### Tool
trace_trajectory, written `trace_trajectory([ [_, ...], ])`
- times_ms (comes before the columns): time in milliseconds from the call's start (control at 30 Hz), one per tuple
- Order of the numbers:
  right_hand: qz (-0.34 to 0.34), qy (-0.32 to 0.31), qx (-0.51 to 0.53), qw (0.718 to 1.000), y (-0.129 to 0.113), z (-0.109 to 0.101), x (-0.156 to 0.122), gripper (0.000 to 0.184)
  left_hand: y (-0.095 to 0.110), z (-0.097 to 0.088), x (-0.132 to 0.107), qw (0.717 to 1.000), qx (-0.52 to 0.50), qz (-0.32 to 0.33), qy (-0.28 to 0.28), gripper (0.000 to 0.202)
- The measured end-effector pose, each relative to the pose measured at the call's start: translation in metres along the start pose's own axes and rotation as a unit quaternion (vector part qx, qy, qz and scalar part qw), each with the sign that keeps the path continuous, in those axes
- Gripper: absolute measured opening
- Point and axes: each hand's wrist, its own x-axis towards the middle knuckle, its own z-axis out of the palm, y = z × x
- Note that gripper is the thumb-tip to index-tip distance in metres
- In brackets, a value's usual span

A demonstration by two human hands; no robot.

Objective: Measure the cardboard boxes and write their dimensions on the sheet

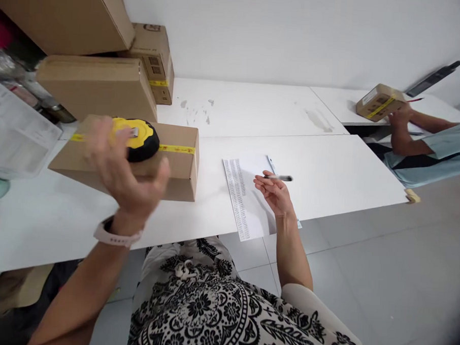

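Note:
A yellow-and-black tape measure (145, 141) is on top of a cardboard box (176, 172) sealed with yellow tape. My left hand (127, 170), blurred by motion, is over the box with fingers and thumb spread. Its fingers cover part of the tape measure; whether they touch it I cannot tell. In my right hand (277, 195), palm turned up, a pen (285, 178) lies between the fingers. Below that hand is a printed sheet of paper (247, 214) with columns of small text, its near end reaching past the table edge.
Several cardboard boxes (97, 77) are stacked at the back left, beside a clear plastic container (14, 132). The white table (329, 166) runs along the wall. At far right, a co-worker's hand (400, 114) touches a small taped box (380, 100).

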Motion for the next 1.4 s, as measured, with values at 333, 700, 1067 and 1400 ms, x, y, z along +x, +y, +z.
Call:
trace_trajectory([
  [333,0.007,0.074,-0.178,0.981,0.034,0.009,-0.013,0.042,0.033,0.116,-0.162,0.81,0.133,0.222,-0.526,0.098],
  [700,-0.051,0.058,-0.281,0.957,0.046,0.009,-0.002,0.035,0.038,0.127,-0.166,0.801,0.211,0.213,-0.518,0.071],
  [1067,-0.077,0.043,-0.348,0.933,0.047,0.007,-0.007,0.031,0.041,0.125,-0.159,0.807,0.219,0.239,-0.494,0.053],
  [1400,-0.08,0.026,-0.373,0.924,0.05,0.004,-0.006,0.029,0.041,0.125,-0.159,0.799,0.214,0.226,-0.514,0.056],
])
